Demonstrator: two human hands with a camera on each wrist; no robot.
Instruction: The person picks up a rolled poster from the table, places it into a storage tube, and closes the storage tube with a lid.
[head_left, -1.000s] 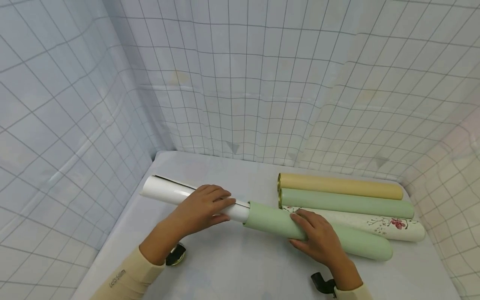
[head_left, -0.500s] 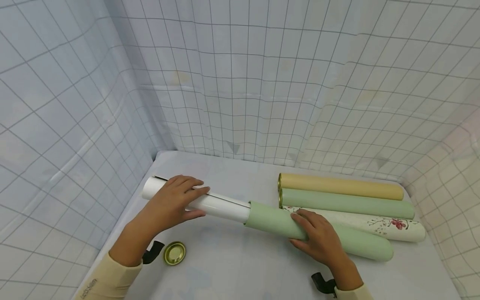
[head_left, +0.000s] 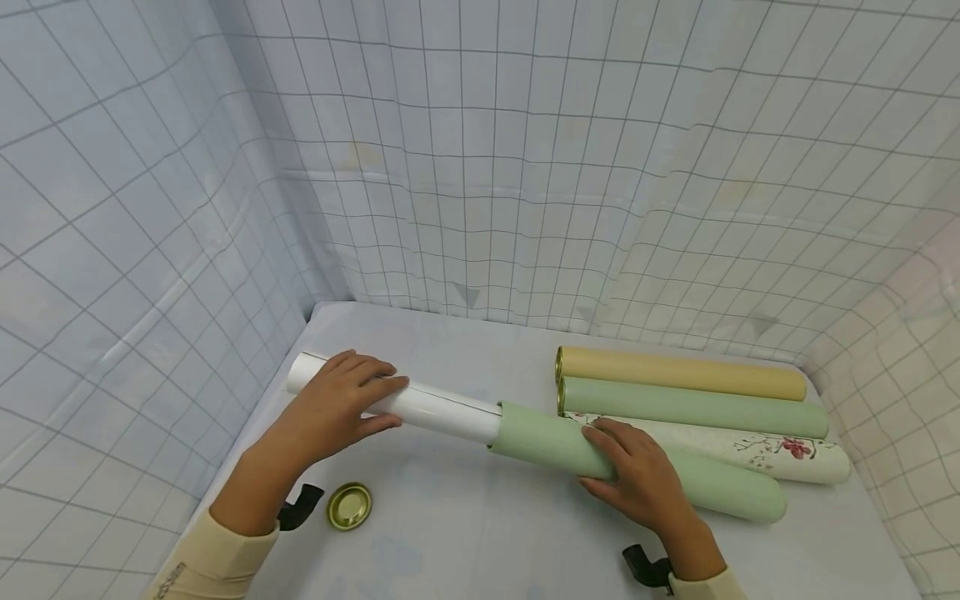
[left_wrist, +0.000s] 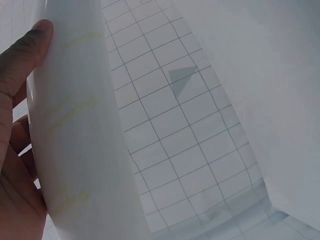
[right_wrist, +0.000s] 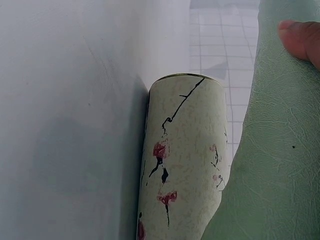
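A glossy white paper roll (head_left: 450, 412) sticks out of the open left end of a pale green tube (head_left: 536, 437). My left hand (head_left: 337, 408) curls around the roll near its outer end, thumb on the near side. In the left wrist view the thumb and fingers wrap the edge of the white roll (left_wrist: 85, 125). My right hand (head_left: 637, 475) grips the green tube around its middle, and in the right wrist view a fingertip (right_wrist: 295, 40) presses its textured surface. The part of the roll inside the tube is hidden.
Behind the held tube lie a flowered tube (head_left: 720, 442), a second green tube (head_left: 690, 406) and a yellow tube (head_left: 682, 372), side by side. A round gold lid (head_left: 349, 506) lies on the white table (head_left: 465, 533) near my left wrist. Grid-patterned curtains (head_left: 480, 167) enclose the table.
My left hand has slid left along the roll, away from the tube's mouth, uncovering the gold lid. The roll's outer end looks slightly tighter. The right hand stays put.
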